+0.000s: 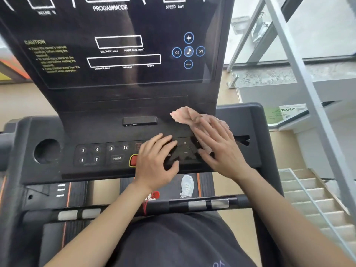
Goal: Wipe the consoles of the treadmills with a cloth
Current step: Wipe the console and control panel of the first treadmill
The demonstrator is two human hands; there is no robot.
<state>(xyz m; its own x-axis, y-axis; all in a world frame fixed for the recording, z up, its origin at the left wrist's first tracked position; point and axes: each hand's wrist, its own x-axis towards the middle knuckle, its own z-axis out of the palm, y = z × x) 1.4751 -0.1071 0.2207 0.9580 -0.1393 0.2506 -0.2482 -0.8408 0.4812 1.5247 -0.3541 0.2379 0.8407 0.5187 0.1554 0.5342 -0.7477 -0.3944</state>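
Note:
A black treadmill console (107, 120) fills the view, with a tall display panel above and a button strip below. A pale pink cloth (187, 115) lies crumpled on the console's right side, at the foot of the display. My right hand (217, 145) presses flat on the cloth's lower part, fingers spread, covering the right end of the button strip. My left hand (156, 162) rests flat on the middle of the button strip with fingers apart and nothing in it, partly hiding the red stop button (133, 160).
A round cup holder (47, 151) sits at the console's left end. A black handlebar with silver pulse sensors (208, 204) crosses below my wrists. To the right are a glass and metal railing (300, 78) and a staircase going down (316, 199).

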